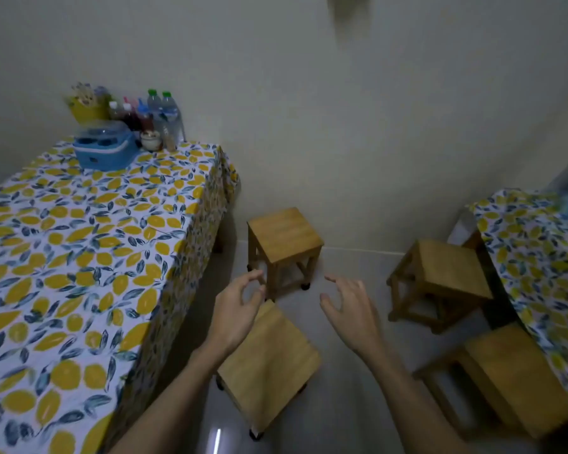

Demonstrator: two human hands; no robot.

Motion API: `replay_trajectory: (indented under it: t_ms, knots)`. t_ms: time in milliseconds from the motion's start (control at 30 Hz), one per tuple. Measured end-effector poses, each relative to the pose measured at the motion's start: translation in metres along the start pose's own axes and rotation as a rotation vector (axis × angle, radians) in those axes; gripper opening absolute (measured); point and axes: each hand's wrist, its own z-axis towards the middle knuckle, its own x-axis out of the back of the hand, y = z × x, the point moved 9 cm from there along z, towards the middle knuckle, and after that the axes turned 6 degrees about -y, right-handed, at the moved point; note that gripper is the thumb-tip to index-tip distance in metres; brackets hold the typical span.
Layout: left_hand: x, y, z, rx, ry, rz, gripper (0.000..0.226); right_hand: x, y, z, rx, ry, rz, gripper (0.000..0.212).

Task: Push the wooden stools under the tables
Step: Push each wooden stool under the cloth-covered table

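Note:
Several wooden stools stand on the pale floor between two tables with lemon-print cloths. A near stool (269, 358) stands below my hands, beside the left table (89, 244). A far stool (284, 237) stands near the wall. Two more stools (450, 273) (512, 378) stand partly under the right table (538, 257). My left hand (238, 306) hovers above the near stool's far edge, fingers loosely curled, holding nothing. My right hand (350, 309) hovers over the floor to the right, fingers spread.
On the left table's far end stand a blue cooler box (104, 149), several bottles (161, 113), a yellow cup holder (86, 108) and a small jar (150, 139). A plain wall closes the far side. Bare floor runs between the stools.

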Motion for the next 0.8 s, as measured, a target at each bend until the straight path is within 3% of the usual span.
replay_trajectory:
  t_ms: [133, 300, 500, 800]
  knots:
    - [-0.049, -0.018, 0.030, 0.126, -0.113, 0.049, 0.041, -0.016, 0.050, 0.034, -0.036, -0.144, 0.031, 0.054]
    - [-0.110, -0.033, 0.096, 0.244, -0.095, -0.056, 0.046, -0.018, 0.111, 0.114, 0.008, -0.276, -0.027, 0.071]
    - [-0.171, -0.022, 0.167, 0.333, 0.042, -0.068, 0.051, -0.003, 0.165, 0.210, 0.189, -0.476, -0.152, 0.073]
    - [-0.223, -0.066, 0.265, 0.550, 0.140, -0.120, 0.061, -0.031, 0.211, 0.359, 0.352, -0.662, -0.186, 0.070]
